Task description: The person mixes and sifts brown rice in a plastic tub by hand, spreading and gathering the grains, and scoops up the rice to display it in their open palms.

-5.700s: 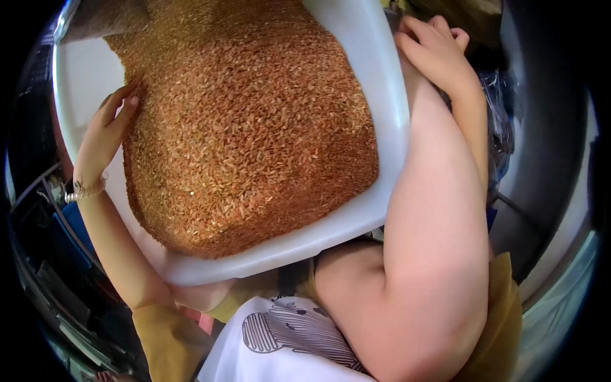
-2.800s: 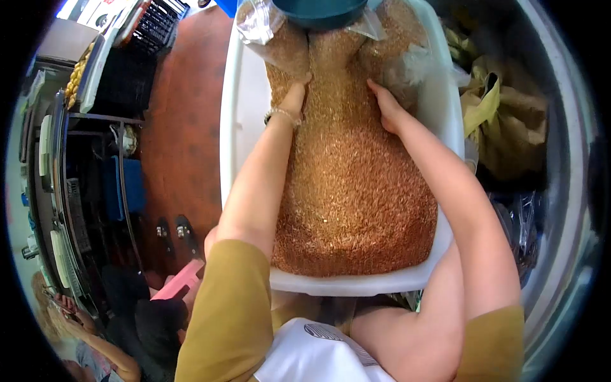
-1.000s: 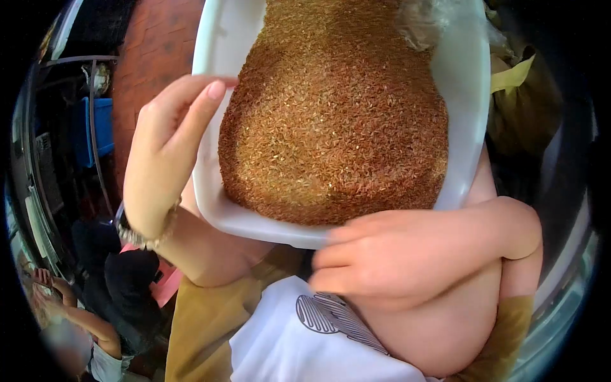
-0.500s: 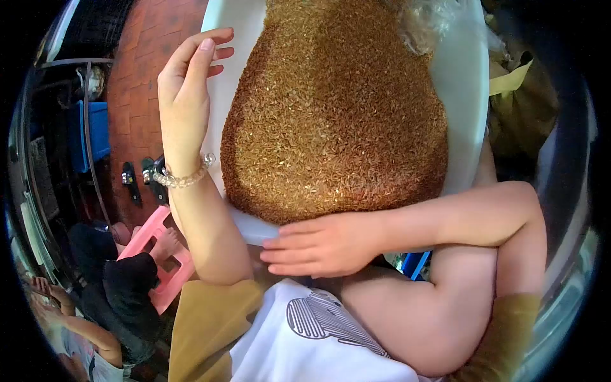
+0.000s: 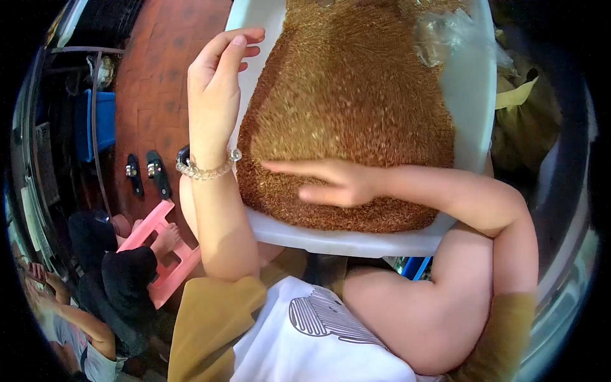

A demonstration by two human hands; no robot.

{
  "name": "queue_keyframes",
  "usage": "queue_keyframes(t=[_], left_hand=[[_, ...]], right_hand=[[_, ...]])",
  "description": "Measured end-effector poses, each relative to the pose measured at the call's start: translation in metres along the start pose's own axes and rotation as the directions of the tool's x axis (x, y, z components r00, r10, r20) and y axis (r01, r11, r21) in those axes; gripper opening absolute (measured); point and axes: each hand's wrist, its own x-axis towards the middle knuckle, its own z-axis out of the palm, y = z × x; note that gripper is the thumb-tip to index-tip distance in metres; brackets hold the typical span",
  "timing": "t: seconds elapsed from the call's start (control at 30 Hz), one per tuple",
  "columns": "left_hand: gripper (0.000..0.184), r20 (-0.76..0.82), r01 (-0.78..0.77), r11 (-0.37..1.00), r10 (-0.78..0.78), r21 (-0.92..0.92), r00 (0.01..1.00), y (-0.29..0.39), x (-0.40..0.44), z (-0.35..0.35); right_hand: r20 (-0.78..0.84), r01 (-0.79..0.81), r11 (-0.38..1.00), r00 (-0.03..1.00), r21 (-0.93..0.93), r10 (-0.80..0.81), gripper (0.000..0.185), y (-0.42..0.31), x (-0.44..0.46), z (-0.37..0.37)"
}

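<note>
A heap of reddish-brown grain [image 5: 356, 102] fills most of a white tub [image 5: 471, 114]. Over the tub's left rim, my left hand [image 5: 219, 79] is raised with its fingers loosely curved and apart, holding nothing; a beaded bracelet is on the wrist. My right hand [image 5: 334, 181] stretches across the near part of the grain, slightly blurred, its index finger extended to the left and nothing seen in it. Whether its fingertips touch the grain is unclear. A clear plastic bag [image 5: 442, 38] lies on the grain at the upper right of the tub.
On the left, another person sits with a foot on a pink stool [image 5: 168, 254], near black sandals [image 5: 156, 172] on the red floor [image 5: 156, 95]. A metal rack with a blue bin [image 5: 102, 124] stands at far left. An olive bag [image 5: 522, 121] is right of the tub.
My right hand has moved up from the tub's near rim to over the grain. My left hand stays raised near the left rim, shown slightly farther right along with the tub.
</note>
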Motion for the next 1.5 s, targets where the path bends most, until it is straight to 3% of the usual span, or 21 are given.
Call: queue_keyframes(t=[0.07, 0.13, 0.17, 0.23, 0.27, 0.4, 0.6, 0.7, 0.77, 0.8, 0.87, 0.9, 0.93, 1.0, 1.07, 1.1, 1.23, 1.33, 1.37, 1.47, 1.5], left_hand=[[0.030, -0.004, 0.011, 1.000, -0.011, 0.008, 1.000, 0.001, -0.001, 0.002], [0.027, -0.003, 0.012, 0.999, -0.011, 0.041, 1.000, 0.002, -0.002, 0.004], [0.026, -0.002, 0.008, 0.998, -0.008, 0.056, 1.000, 0.002, -0.001, 0.006], [0.023, 0.023, 0.031, 0.995, -0.033, 0.091, 0.999, -0.003, -0.003, 0.010], [0.021, 0.048, 0.028, 0.993, -0.034, 0.118, 0.998, -0.002, -0.004, 0.014], [0.018, 0.152, -0.203, 0.930, 0.163, 0.306, 0.975, 0.001, -0.007, 0.029], [0.021, 0.369, -0.262, 0.863, 0.096, 0.432, 0.924, -0.011, -0.008, 0.029], [0.023, 0.326, -0.248, 0.878, 0.113, 0.409, 0.939, -0.022, -0.003, 0.022], [0.024, 0.272, -0.176, 0.919, 0.079, 0.353, 0.959, -0.017, -0.002, 0.022], [0.025, 0.247, -0.140, 0.936, 0.060, 0.322, 0.967, -0.016, -0.002, 0.021], [0.027, 0.256, -0.141, 0.948, 0.066, 0.287, 0.964, -0.021, 0.000, 0.020], [0.027, 0.262, -0.147, 0.950, 0.072, 0.277, 0.962, -0.022, 0.001, 0.019], [0.027, 0.269, -0.154, 0.951, 0.079, 0.268, 0.960, -0.022, 0.001, 0.018], [0.027, 0.282, -0.091, 0.975, 0.031, 0.203, 0.959, -0.023, 0.003, 0.015], [0.029, 0.295, -0.043, 0.984, -0.011, 0.176, 0.956, -0.020, 0.003, 0.017], [0.031, 0.297, -0.027, 0.983, -0.028, 0.180, 0.954, -0.017, 0.002, 0.017], [0.026, 0.253, -0.054, 0.987, 0.014, 0.152, 0.967, -0.018, -0.001, 0.020], [0.025, 0.249, -0.112, 0.971, 0.056, 0.213, 0.967, -0.023, -0.002, 0.020], [0.024, 0.251, -0.178, 0.952, 0.113, 0.251, 0.961, -0.021, -0.002, 0.021], [0.025, 0.251, -0.190, 0.942, 0.120, 0.278, 0.960, -0.021, -0.004, 0.024], [0.024, 0.243, -0.188, 0.935, 0.116, 0.299, 0.963, -0.017, -0.005, 0.025]], right_hand=[[-0.057, -0.201, 0.975, 0.977, 0.090, 0.207, 0.054, 0.000, 0.006, -0.023], [-0.147, -0.284, 0.944, 0.940, 0.169, 0.309, 0.055, 0.004, 0.013, -0.051], [-0.150, -0.425, 0.897, 0.886, 0.121, 0.440, 0.053, 0.001, 0.013, -0.072], [-0.226, -0.483, 0.841, 0.815, 0.242, 0.533, 0.052, 0.004, 0.011, -0.111], [-0.291, -0.381, 0.836, 0.811, 0.395, 0.507, 0.053, 0.011, 0.009, -0.128], [-0.495, -0.272, 0.913, 0.773, 0.305, 0.396, 0.052, 0.017, -0.013, -0.172], [-0.551, -0.239, 0.946, 0.770, 0.219, 0.322, 0.052, 0.018, -0.029, -0.167], [-0.524, -0.245, 0.965, 0.812, 0.095, 0.258, 0.050, 0.010, -0.026, -0.151], [-0.534, -0.352, 0.879, 0.834, -0.321, 0.139, 0.046, -0.002, -0.022, -0.125], [-0.521, -0.385, 0.771, 0.850, -0.508, 0.081, 0.045, -0.008, -0.020, -0.108], [-0.361, -0.104, 0.851, 0.927, -0.515, -0.105, 0.031, -0.021, -0.016, -0.072], [-0.332, -0.065, 0.974, 0.943, -0.215, -0.011, 0.030, -0.026, -0.011, -0.052], [-0.275, -0.040, 0.993, 0.959, 0.109, 0.069, 0.030, -0.031, -0.006, -0.031], [-0.416, -0.007, 0.999, 0.909, 0.046, 0.026, 0.033, -0.026, -0.003, 0.022], [-0.257, 0.048, 0.990, 0.966, 0.135, -0.012, 0.043, -0.014, -0.010, 0.057], [-0.121, 0.097, 0.990, 0.987, -0.104, -0.109, 0.048, -0.011, -0.011, 0.057], [0.134, 0.292, 0.894, 0.956, -0.339, -0.261, 0.049, 0.016, -0.001, 0.034], [0.334, 0.188, 0.806, 0.943, -0.561, 0.012, 0.052, 0.022, 0.005, 0.003], [0.244, 0.247, 0.658, 0.965, -0.711, -0.099, 0.051, 0.040, 0.003, -0.001], [0.286, 0.025, 0.540, 0.869, -0.841, 0.404, 0.049, 0.022, 0.017, -0.046], [0.223, -0.015, 0.568, 0.911, -0.823, 0.347, 0.047, 0.035, 0.014, -0.058]])
